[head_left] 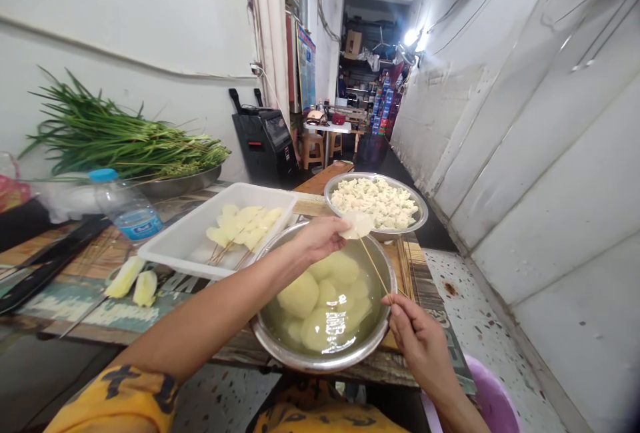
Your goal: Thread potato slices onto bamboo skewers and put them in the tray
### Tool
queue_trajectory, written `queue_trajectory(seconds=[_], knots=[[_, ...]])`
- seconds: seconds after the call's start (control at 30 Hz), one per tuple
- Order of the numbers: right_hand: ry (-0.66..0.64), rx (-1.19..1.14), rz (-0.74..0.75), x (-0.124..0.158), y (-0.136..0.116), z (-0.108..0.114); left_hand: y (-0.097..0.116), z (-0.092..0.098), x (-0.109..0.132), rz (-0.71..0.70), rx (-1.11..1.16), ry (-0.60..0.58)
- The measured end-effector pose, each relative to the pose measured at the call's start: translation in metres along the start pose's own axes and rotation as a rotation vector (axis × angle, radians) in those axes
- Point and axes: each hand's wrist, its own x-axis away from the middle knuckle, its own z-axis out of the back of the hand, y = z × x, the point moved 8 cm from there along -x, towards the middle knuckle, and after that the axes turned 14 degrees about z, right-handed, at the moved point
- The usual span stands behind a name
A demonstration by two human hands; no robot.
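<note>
My left hand (324, 238) pinches a thin, pale potato slice (358, 224) above the far side of a metal bowl. Between the thumb and fingers of my right hand (417, 330) is a bamboo skewer (375, 265), slanting up to the slice; whether its tip pierces the slice I cannot make out. Below both hands the metal bowl (320, 361) contains potato slices (320, 306) under cloudy water. Left of it, a white plastic tray (173, 261) has skewered potato slices (245, 225) lying in it.
A metal bowl of cauliflower florets (375, 201) stands behind. Loose skewers (407, 266) lie on the right. At left are a water bottle (125, 206), a knife (83, 316), cut vegetable pieces (125, 278) and a heap of green chives (125, 136). A purple tub (493, 393) sits below right.
</note>
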Motion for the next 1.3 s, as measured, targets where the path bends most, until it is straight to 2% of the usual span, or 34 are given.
queue_trajectory(seconds=[0.07, 0.1, 0.17, 0.2, 0.27, 0.4, 0.47, 0.5, 0.57, 0.63, 0.7, 0.77, 0.9, 1.13, 1.3], knots=[[-0.035, -0.335, -0.244, 0.004, 0.011, -0.012, -0.002, -0.001, -0.001, 0.042, 0.019, -0.032], [-0.049, -0.460, -0.315, 0.005, 0.012, -0.017, -0.003, -0.002, -0.001, 0.060, 0.028, -0.050], [-0.063, -0.558, -0.352, 0.005, 0.011, -0.019, -0.004, -0.004, 0.000, 0.084, 0.046, -0.078], [-0.066, -0.523, -0.335, 0.004, 0.012, -0.016, -0.004, -0.005, 0.001, 0.092, 0.053, -0.083], [-0.054, -0.303, -0.219, 0.001, 0.010, -0.005, -0.005, -0.006, 0.002, 0.110, 0.060, -0.085], [0.000, 0.304, 0.246, -0.005, -0.015, 0.012, -0.006, -0.007, 0.002, 0.141, 0.051, -0.095], [0.009, 0.441, 0.383, -0.006, -0.025, 0.011, -0.005, -0.007, 0.002, 0.134, 0.041, -0.096], [0.008, 0.461, 0.392, -0.006, -0.025, 0.010, -0.005, -0.007, 0.002, 0.130, 0.035, -0.096], [-0.010, 0.419, 0.301, -0.009, -0.019, 0.008, -0.006, -0.009, 0.003, 0.129, 0.015, -0.105], [-0.043, 0.263, 0.123, -0.010, -0.007, 0.005, -0.006, -0.010, 0.005, 0.111, -0.019, -0.105], [-0.054, 0.060, -0.044, -0.009, 0.004, 0.000, -0.004, -0.010, 0.006, 0.049, -0.058, -0.078], [-0.039, -0.093, -0.137, -0.007, 0.008, -0.003, 0.001, -0.008, 0.008, -0.037, -0.089, -0.043], [-0.018, -0.215, -0.225, -0.004, 0.011, -0.006, 0.005, -0.008, 0.009, -0.134, -0.143, -0.059], [0.014, -0.325, -0.272, -0.002, 0.015, -0.011, 0.000, -0.014, 0.009, -0.130, -0.216, -0.116], [0.017, -0.345, -0.292, -0.002, 0.009, -0.014, 0.000, -0.011, 0.010, -0.163, -0.178, -0.068]])
